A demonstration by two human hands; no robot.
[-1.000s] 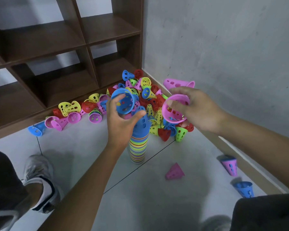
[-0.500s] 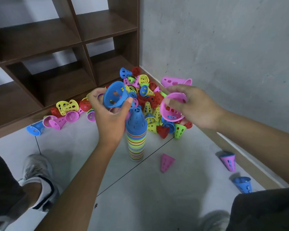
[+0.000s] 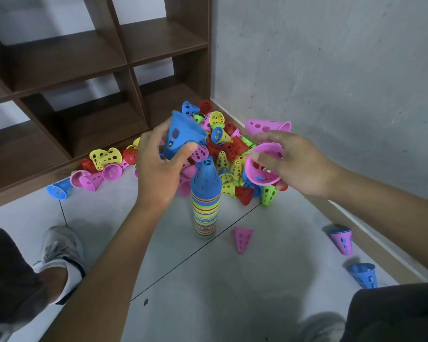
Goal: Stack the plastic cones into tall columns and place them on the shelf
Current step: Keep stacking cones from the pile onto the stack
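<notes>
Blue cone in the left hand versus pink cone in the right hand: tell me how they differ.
The blue cone is blue; the pink cone is pink. The blue cone is seen from its side, wide rim up and right, narrow end down-left; the pink cone turns its open mouth toward the camera, showing its inside. The left hand holds the blue one up-left of the striped stack; the right hand holds the pink one to the stack's right. Both are perforated plastic.

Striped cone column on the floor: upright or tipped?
Upright. The striped cone column stands on its base on the floor tile, blue tip up, and neither hand touches it.
</notes>
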